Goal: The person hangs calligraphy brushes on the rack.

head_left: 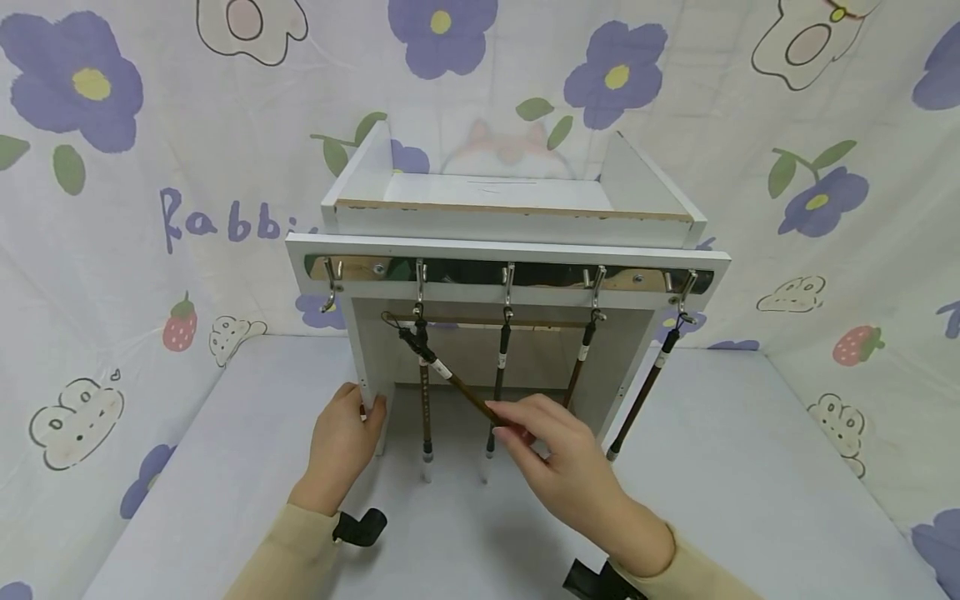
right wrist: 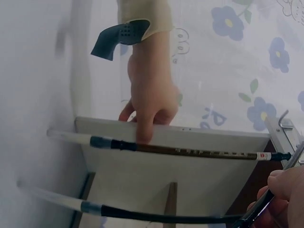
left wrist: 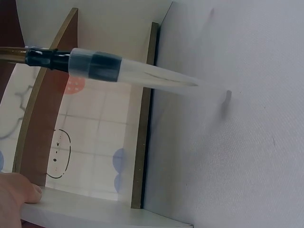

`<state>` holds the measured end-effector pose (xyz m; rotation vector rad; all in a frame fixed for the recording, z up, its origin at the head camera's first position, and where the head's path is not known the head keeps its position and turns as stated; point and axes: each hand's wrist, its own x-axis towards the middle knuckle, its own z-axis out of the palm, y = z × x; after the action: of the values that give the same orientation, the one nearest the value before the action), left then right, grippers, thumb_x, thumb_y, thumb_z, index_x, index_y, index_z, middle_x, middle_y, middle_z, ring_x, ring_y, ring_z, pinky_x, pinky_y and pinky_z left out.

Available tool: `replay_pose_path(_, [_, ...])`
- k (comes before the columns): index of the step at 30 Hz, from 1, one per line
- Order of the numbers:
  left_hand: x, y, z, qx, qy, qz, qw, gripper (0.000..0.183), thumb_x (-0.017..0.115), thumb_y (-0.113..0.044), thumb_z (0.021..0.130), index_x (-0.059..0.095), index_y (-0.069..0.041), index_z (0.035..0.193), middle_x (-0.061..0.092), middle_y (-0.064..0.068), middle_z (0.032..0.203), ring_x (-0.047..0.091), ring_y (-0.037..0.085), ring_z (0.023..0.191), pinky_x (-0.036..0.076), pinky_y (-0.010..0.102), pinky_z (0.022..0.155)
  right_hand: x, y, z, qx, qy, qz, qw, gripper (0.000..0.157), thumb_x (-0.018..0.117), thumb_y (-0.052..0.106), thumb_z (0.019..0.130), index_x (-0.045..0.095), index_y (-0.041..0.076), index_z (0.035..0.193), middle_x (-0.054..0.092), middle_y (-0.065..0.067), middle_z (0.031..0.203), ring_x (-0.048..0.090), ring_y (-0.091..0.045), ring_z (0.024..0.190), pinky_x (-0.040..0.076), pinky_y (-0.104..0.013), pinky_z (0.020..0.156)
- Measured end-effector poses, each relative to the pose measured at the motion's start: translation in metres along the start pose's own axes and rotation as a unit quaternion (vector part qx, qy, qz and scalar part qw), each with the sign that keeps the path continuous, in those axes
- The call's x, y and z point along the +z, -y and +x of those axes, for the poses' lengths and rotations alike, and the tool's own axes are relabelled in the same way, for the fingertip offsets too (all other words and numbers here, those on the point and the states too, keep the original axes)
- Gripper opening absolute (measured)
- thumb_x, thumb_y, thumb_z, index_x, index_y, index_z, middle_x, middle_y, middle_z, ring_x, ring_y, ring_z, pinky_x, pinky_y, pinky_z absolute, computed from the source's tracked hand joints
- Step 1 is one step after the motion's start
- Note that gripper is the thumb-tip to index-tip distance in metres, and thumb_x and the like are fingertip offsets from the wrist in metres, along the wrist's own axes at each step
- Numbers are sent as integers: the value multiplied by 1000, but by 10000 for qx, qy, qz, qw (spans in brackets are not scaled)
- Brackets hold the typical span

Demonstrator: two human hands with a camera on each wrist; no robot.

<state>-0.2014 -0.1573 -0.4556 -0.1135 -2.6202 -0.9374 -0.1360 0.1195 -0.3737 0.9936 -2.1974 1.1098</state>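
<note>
My right hand [head_left: 558,454] pinches the shaft of a calligraphy brush [head_left: 467,392] between thumb and fingers. The brush slants up to the left, its cord loop [head_left: 390,319] in front of the second hook [head_left: 421,283] from the left. Its bristle end is hidden by the hand. My left hand [head_left: 343,442] grips the front edge of the left side panel [head_left: 369,350] of a white rack, the thumb [right wrist: 145,130] on the inner face. Other brushes hang by loops, including a patterned-shaft brush [right wrist: 204,152] and a dark one [head_left: 501,358], clear sleeves over their tips.
A metal hook rail [head_left: 480,271] runs across the rack's front, its leftmost hook [head_left: 330,283] beyond the hanging brushes. Above sits an open white top tray [head_left: 517,223]. The rack stands on a white table [head_left: 225,500] before a flower-printed cloth [head_left: 150,275].
</note>
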Motion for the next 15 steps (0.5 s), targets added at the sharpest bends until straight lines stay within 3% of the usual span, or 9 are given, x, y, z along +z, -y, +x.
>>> replay_pose_path(15, [0,0,0,-42,26,-27,10000,31,58,-19,96,63,7,111,62,13,102,62,25,82,53,39,65,19,11,18,195,363,52,9991,28,67,11,92,67,15,120,59,11,96,52,-4,77,47,-21,61])
